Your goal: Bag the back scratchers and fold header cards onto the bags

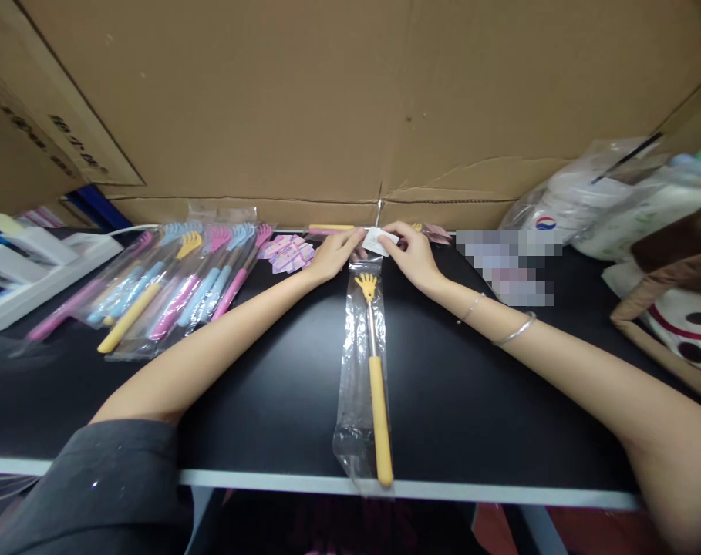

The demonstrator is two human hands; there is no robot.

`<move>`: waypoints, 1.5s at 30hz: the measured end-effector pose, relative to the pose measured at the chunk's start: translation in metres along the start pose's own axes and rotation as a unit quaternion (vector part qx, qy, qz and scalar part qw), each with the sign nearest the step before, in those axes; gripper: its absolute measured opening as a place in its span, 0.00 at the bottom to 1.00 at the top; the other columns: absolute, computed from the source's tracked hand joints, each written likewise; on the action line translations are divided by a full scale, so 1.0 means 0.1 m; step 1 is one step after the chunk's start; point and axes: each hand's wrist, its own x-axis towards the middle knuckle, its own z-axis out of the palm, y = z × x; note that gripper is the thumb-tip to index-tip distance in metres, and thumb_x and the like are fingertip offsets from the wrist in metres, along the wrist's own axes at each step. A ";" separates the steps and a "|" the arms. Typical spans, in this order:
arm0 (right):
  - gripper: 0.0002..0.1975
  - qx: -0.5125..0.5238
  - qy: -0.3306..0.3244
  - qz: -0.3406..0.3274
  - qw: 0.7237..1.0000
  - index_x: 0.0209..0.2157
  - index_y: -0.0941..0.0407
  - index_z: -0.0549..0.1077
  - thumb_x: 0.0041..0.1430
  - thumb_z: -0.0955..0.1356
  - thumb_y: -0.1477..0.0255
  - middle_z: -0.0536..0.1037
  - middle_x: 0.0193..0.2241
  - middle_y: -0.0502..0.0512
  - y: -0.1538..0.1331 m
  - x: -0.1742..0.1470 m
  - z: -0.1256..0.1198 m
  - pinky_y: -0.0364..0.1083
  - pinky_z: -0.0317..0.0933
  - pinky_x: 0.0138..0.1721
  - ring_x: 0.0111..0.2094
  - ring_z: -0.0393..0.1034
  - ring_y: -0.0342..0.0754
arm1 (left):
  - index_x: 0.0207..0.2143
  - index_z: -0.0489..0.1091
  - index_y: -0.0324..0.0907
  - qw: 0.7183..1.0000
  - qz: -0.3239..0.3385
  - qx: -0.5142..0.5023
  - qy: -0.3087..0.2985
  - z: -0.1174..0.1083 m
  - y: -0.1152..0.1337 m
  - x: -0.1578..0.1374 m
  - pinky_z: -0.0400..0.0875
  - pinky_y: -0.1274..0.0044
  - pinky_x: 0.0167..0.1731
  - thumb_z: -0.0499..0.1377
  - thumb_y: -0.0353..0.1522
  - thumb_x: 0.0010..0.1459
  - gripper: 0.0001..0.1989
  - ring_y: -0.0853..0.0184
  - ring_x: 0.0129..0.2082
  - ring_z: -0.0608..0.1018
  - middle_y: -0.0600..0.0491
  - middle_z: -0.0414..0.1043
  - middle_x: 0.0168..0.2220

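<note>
A yellow back scratcher (379, 401) with a hand-shaped head and metal shaft lies in a clear plastic bag (353, 370), its handle toward the table's front edge. My right hand (411, 254) is closed on a small white card (379, 241) at the bag's top end, thumb on its face. At the upper left of the same bag, my left hand (331, 256) has its fingers together on the plastic near the card. Its fingertips are partly hidden.
Several bagged back scratchers (182, 285) in pink, blue and yellow lie left, beside purple-pink cards (288, 253) and a white device (43, 270). A bagged cup (564, 200) and a brown-handled bag (674, 308) stand right. Cardboard (327, 100) walls the back.
</note>
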 end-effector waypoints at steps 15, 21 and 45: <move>0.12 0.022 0.029 -0.019 0.999 0.41 0.52 0.75 0.62 0.66 0.62 0.78 0.40 0.56 0.06 0.04 0.01 0.50 0.62 0.41 0.40 0.70 0.52 | 0.38 0.70 0.38 0.999 0.003 0.033 0.008 -0.01 0.09 -0.03 0.70 0.77 0.33 0.54 0.37 0.65 0.11 0.67 0.31 0.78 0.50 0.78 0.33; 0.17 0.044 -0.022 0.038 0.998 0.32 0.52 0.72 0.56 0.68 0.53 0.76 0.30 0.52 0.14 0.04 0.05 0.51 0.64 0.39 0.34 0.69 0.51 | 0.39 0.70 0.39 0.999 -0.003 0.034 0.016 -0.01 0.09 -0.03 0.72 0.76 0.34 0.54 0.37 0.65 0.11 0.65 0.33 0.78 0.50 0.79 0.35; 0.27 0.089 0.016 0.070 0.993 0.31 0.51 0.70 0.52 0.65 0.40 0.70 0.20 0.50 0.18 0.05 0.03 0.51 0.66 0.30 0.23 0.67 0.49 | 0.34 0.69 0.40 1.000 0.001 0.019 0.013 -0.01 0.17 -0.05 0.68 0.79 0.32 0.54 0.35 0.64 0.09 0.70 0.28 0.76 0.54 0.75 0.29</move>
